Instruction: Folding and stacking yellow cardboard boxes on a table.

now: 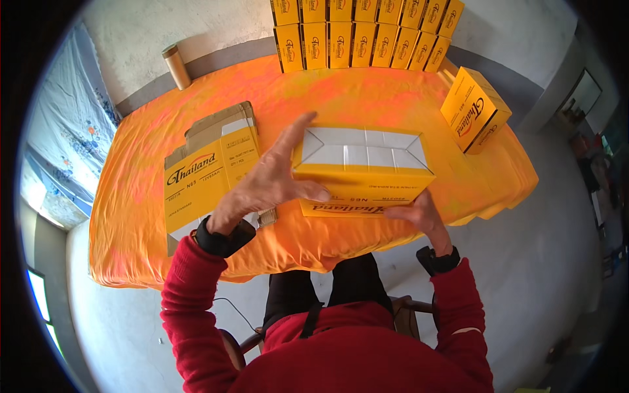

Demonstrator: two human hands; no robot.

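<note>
A yellow cardboard box [363, 181] is between my hands over the middle of the orange-covered table, its printing upside down toward me. White flaps [386, 147] meet across its upper face in a folded, creased pattern. My left hand [282, 170] grips the left end, thumb across the near side and fingers stretched along the far side. At the lower right corner, my right hand [421, 213] holds the box with its thumb on the near face; its other fingers are hidden behind the box. To the left lies a flattened yellow carton [203, 180], partly covered by my left arm.
Two visible rows of stacked yellow boxes [339, 46] stand along the far wall. Another yellow box [475, 111] sits at the table's right side. A brown cylinder [176, 67] stands at the back left. The orange cloth [223, 85] drapes over the table edges.
</note>
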